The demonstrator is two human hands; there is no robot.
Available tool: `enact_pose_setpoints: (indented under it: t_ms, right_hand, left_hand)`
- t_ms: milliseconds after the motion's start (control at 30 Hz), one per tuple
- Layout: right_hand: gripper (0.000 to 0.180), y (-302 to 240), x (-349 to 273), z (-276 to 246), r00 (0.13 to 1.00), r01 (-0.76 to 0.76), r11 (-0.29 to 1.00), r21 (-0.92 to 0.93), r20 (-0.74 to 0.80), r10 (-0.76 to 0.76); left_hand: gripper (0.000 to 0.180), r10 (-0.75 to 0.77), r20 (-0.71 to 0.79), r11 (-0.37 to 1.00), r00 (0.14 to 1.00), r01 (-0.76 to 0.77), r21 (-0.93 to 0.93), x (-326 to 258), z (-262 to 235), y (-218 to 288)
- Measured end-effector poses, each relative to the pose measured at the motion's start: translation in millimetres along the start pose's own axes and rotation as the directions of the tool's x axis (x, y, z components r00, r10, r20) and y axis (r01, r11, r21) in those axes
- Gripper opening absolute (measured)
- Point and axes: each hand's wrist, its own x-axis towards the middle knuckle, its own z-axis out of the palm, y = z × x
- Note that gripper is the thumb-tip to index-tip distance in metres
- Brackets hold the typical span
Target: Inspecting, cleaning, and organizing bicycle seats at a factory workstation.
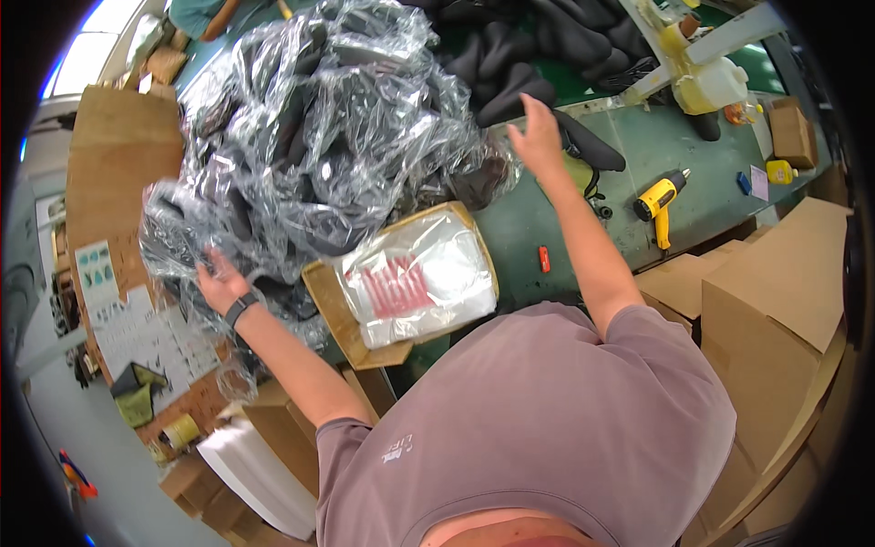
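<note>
A big heap of clear plastic bags (pixel 319 128) with dark saddle-shaped parts inside covers the green workbench (pixel 656 146). My left hand (pixel 219 281) presses against the heap's lower left side, gripping crinkled plastic. My right hand (pixel 536 137) is raised with fingers spread at the heap's right edge, just over a bare black saddle (pixel 592 148). Between my arms lies an open cardboard box (pixel 333 305) holding a stack of clear bags with red print (pixel 419 278).
More black saddles (pixel 547 46) pile at the back. A yellow heat gun (pixel 658 202), a small orange object (pixel 544 259) and a pale jug (pixel 715 87) lie on the bench. Cardboard boxes (pixel 775 301) stand at right; a large cardboard sheet (pixel 114 173) at left.
</note>
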Motion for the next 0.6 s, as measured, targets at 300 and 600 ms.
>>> enact_pose_setpoints:
  t_ms: [300, 600]
  right_hand:
    - [0.066, 176.9, 2.3, 7.7, 0.825, -0.169, 0.702, -0.691, 0.291, 0.484]
    - [0.056, 84.4, 8.5, -115.2, 0.959, -0.184, 0.975, -0.121, 0.195, 0.205]
  left_hand:
    - [0.079, 0.032, 0.098, 0.797, 0.995, -0.085, 0.599, -238.5, 82.2, -154.5]
    - [0.05, -0.215, 0.497, 0.699, 0.841, -0.223, 0.68, -376.7, 69.6, -162.9]
